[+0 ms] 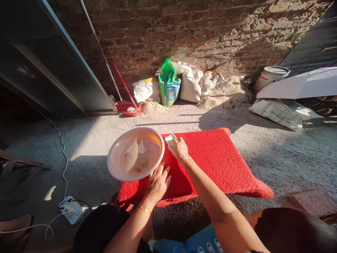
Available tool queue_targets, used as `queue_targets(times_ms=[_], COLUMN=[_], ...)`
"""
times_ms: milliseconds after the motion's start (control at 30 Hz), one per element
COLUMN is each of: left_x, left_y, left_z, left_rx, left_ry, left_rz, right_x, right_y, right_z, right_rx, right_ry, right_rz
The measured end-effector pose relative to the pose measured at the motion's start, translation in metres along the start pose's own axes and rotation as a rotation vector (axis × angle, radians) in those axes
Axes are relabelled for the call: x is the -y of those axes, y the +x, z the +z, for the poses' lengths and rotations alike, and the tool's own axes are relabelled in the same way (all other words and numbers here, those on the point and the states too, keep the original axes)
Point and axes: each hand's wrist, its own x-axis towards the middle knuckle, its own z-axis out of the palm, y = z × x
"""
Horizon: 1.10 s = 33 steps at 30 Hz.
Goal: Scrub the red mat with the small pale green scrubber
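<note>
A thick red fleecy cloth (210, 158) lies spread over a low surface in front of me. My right hand (179, 149) is closed around a small pale green block-shaped thing (171, 139), whose kind I cannot make out, low over the cloth. Just to the left, my left hand (158, 184) lies with its fingers stretched out on the cloth, its fingertips close to the basin's rim. That wide pale pink basin (118, 165) is tilted on the cloth's left side, with some water and dark specks in its bottom.
Along the brick wall (147, 38) stand a green and blue sack (170, 89), a white sack (191, 88) and a red dustpan (131, 111). A bucket (271, 75) and an umbrella (300, 82) are at right. A power strip (71, 210) with its cord lies at lower left.
</note>
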Motion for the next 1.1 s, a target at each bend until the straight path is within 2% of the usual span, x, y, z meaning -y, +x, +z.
queue_targets(times_ms=[67,133,400,467,533,633,833,933,1000,1100], left_x=[0.0,-0.002,-0.006,-0.006,-0.005,-0.005,-0.002,0.003,0.004,0.004], left_y=[0.0,0.001,0.003,0.003,0.002,0.0,-0.003,-0.003,-0.003,-0.003], left_z=[-0.001,-0.002,-0.002,-0.001,0.001,0.003,0.003,0.002,0.001,0.001], left_rx=[0.003,0.013,0.002,0.005,0.006,0.002,-0.018,-0.039,-0.037,-0.044], left_ry=[0.006,0.005,-0.026,-0.032,-0.047,-0.056,0.014,0.038,0.041,0.045], left_rz=[-0.005,-0.026,-0.039,-0.044,-0.045,-0.04,-0.014,0.025,0.038,0.04], right_x=[0.002,-0.013,-0.131,-0.151,-0.157,-0.134,-0.019,0.022,0.028,0.003], right_y=[0.003,0.004,-0.004,-0.005,-0.005,0.0,0.022,0.032,0.038,0.045], right_z=[-0.002,-0.011,-0.073,-0.084,-0.088,-0.078,-0.024,-0.009,-0.009,-0.023], right_rx=[0.032,0.038,-0.129,-0.171,-0.214,-0.228,-0.024,0.053,0.083,0.079], right_ry=[-0.021,-0.032,-0.05,-0.044,-0.036,-0.018,-0.03,-0.049,-0.059,-0.079], right_rz=[0.001,0.043,0.458,0.576,0.65,0.579,0.118,-0.026,-0.048,0.004])
